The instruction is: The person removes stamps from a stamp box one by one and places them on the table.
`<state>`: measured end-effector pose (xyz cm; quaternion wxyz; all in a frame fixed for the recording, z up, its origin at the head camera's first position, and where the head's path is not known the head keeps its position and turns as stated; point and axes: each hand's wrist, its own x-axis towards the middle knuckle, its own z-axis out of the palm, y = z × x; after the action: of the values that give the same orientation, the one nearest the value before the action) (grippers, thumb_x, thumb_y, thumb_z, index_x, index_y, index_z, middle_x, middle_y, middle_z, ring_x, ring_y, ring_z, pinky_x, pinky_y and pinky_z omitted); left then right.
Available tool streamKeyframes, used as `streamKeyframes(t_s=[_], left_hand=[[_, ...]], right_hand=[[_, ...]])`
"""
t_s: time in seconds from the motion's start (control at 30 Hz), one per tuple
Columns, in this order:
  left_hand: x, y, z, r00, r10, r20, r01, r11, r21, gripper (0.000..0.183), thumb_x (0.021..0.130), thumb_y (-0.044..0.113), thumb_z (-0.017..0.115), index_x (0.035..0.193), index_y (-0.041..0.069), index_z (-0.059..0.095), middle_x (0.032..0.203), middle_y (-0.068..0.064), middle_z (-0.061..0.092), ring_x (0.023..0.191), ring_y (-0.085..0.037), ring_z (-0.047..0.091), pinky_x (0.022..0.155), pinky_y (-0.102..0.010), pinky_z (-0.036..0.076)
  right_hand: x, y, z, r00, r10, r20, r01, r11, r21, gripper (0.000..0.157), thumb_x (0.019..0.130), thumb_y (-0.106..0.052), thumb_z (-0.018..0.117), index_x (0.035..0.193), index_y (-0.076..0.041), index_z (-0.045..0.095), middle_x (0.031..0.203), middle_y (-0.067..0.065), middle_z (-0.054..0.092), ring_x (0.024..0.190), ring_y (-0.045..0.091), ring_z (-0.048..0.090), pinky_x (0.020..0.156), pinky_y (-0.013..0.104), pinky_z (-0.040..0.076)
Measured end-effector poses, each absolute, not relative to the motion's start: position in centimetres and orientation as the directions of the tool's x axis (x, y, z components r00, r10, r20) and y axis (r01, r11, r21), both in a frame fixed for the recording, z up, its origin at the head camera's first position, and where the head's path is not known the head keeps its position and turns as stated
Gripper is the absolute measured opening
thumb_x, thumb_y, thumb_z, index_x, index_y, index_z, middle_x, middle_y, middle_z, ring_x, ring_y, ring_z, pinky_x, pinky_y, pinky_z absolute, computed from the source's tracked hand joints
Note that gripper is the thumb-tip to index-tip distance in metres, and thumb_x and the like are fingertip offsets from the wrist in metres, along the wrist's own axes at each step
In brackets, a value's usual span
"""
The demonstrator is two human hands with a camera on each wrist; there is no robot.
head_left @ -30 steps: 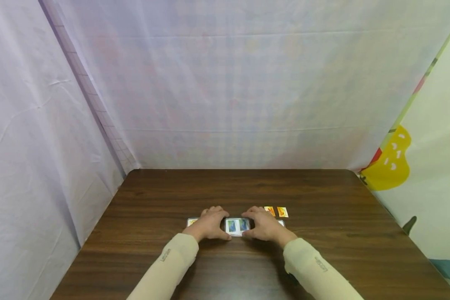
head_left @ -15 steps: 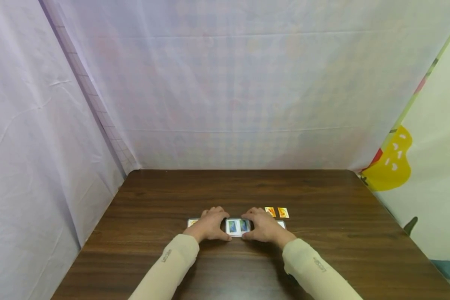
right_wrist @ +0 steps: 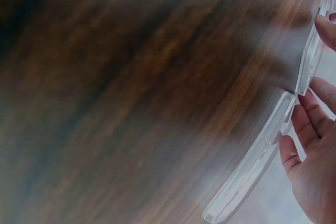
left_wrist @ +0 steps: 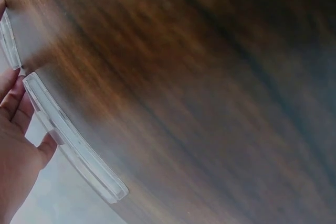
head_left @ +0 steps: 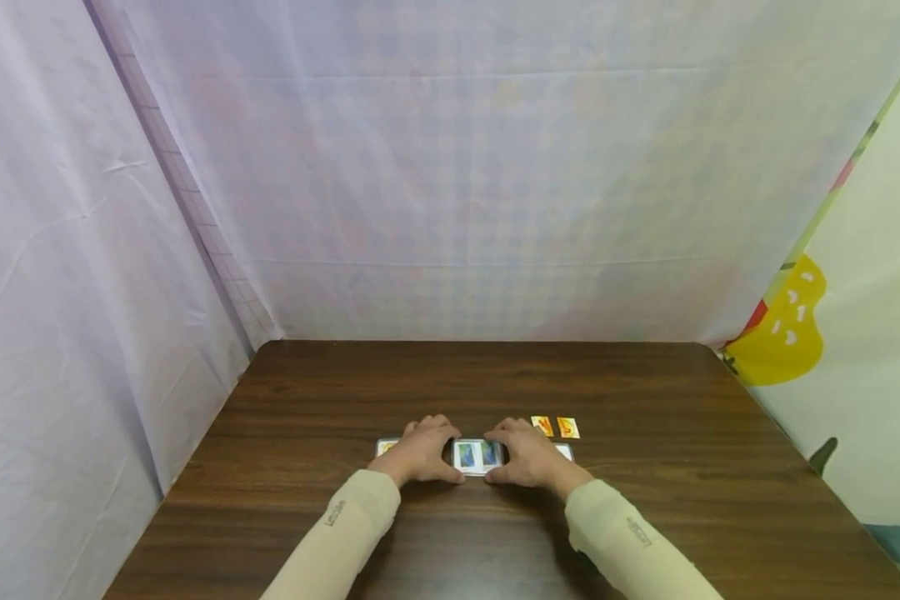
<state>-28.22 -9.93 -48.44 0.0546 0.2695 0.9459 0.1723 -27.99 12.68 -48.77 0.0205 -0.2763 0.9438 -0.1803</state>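
A flat clear plastic case point(head_left: 477, 457) with two blue-green pictures on white lies on the table between the hands. My left hand point(head_left: 422, 451) holds its left end, thumb at the near corner and index finger at the far one. My right hand point(head_left: 526, 452) holds the right end likewise. Under the left hand lies a second clear case point(left_wrist: 76, 139), mostly hidden from the head view; a yellow bit shows. A third clear case point(right_wrist: 251, 161) lies under the right hand, its end showing past it. Both wrist views show these outer cases edge-on, close to the thumbs.
Two small orange-and-yellow picture cards point(head_left: 567, 427) lie loose just behind the right hand. The brown wooden table point(head_left: 487, 379) meets a pale curtain point(head_left: 465, 183) at its back edge. White cloth hangs on the left, and a printed cloth point(head_left: 870, 350) on the right.
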Motion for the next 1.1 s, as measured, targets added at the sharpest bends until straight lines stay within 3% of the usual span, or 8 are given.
streamKeyframes(t_s=[0.43,1.1], left_hand=[[-28.15,-9.93,-48.52,-0.845,0.535,0.010,0.503,0.788,0.354,0.061,0.074,0.043,0.082,0.122,0.010,0.065,0.117,0.000,0.056,0.112,-0.020,0.050,0.095,-0.046,0.038],[-27.97,-9.72,-48.53,-0.861,0.508,-0.028,0.469,0.814,0.343,0.060,0.075,0.040,0.079,0.125,0.011,0.062,0.123,0.000,0.054,0.116,-0.020,0.048,0.099,-0.046,0.036]], right_hand=[[-27.96,12.63,-48.72,-0.849,-0.526,0.045,-0.509,0.793,-0.336,0.064,0.076,-0.037,0.084,0.128,-0.005,0.064,0.121,0.010,0.060,0.111,0.030,0.054,0.097,0.052,0.042],[-28.14,12.86,-48.61,-0.818,-0.574,0.047,-0.560,0.774,-0.296,0.060,0.082,-0.039,0.079,0.128,-0.004,0.064,0.117,0.011,0.060,0.108,0.029,0.055,0.092,0.054,0.044]])
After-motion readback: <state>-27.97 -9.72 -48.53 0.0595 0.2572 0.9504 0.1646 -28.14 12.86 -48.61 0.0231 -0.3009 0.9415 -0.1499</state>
